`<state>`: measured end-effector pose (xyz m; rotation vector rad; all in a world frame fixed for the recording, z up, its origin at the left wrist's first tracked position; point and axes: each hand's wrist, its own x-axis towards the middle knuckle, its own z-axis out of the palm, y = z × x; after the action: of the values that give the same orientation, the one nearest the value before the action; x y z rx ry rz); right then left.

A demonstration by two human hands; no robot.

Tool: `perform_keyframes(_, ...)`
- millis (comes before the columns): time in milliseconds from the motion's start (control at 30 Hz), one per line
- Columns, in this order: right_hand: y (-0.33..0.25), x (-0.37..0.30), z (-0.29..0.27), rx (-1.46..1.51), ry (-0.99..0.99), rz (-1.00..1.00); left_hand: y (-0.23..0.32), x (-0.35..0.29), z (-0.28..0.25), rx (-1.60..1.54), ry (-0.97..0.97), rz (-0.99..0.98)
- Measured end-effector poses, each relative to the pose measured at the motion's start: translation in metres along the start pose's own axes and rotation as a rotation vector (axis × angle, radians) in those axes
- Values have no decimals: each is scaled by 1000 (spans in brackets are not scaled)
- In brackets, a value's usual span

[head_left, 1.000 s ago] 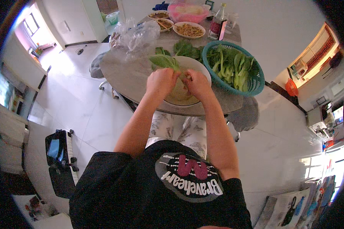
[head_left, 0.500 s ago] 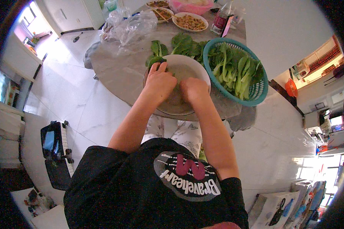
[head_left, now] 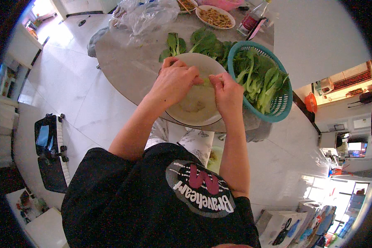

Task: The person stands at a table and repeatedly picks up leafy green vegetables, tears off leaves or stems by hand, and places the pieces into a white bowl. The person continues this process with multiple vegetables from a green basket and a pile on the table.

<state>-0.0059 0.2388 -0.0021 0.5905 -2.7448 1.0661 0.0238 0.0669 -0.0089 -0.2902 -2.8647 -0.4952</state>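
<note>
Over a pale round basin (head_left: 194, 117) at the table's near edge, both my hands are close together. A small pale green piece of leafy vegetable (head_left: 206, 82) spans the gap between my fingertips. My left hand (head_left: 174, 80) is closed with thumb and fingers pinching its left end. The right hand (head_left: 228, 93) pinches the other end, thumb against fingers. Murky liquid seems to lie in the basin below. Loose leafy greens (head_left: 206, 43) rest on the table just beyond the rim. A teal plastic basket (head_left: 282, 108) full of leafy greens (head_left: 262, 78) stands right of the basin.
At the far side of the grey table (head_left: 124, 74) lie crumpled clear plastic bags (head_left: 146, 18). Near them are a plate of food (head_left: 215, 17), a bottle (head_left: 249, 22) and a phone (head_left: 258, 27). A light green container (head_left: 215, 160) sits below, by my legs.
Both hands have lifted from down in the basin to above it. My right hand has moved right and turned, and the vegetable piece now shows between my fingertips.
</note>
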Motion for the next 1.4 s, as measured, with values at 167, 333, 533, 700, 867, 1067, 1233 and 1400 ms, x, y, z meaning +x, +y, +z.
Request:
perform_keyframes(167, 4, 4, 6, 153, 55, -133, -6, 0, 17, -199, 158, 118)
perform_keyframes(333, 8, 2, 1, 278, -14, -11, -2, -4, -1, -145, 133, 113)
perform_keyframes(533, 12, 1, -6, 385, 5, 93, -15, -10, -11, -10, 259, 145)
perform_keyframes(700, 9, 2, -5, 189, 90, 63, -17, -10, -16, -25, 328, 194)
perform_keyframes(867, 7, 6, -16, 7, 9, -283, -18, -13, -12, 33, 333, 196)
perform_keyframes(1067, 7, 6, 2, -375, -133, -350, -16, -12, -12, 116, 370, 250)
perform_keyframes(1233, 6, 13, 28, -658, -358, -225, -12, -14, -4, 202, 259, 233)
perform_keyframes(1400, -15, 12, 24, -792, -442, -233, -17, -14, 3, 200, 218, 76)
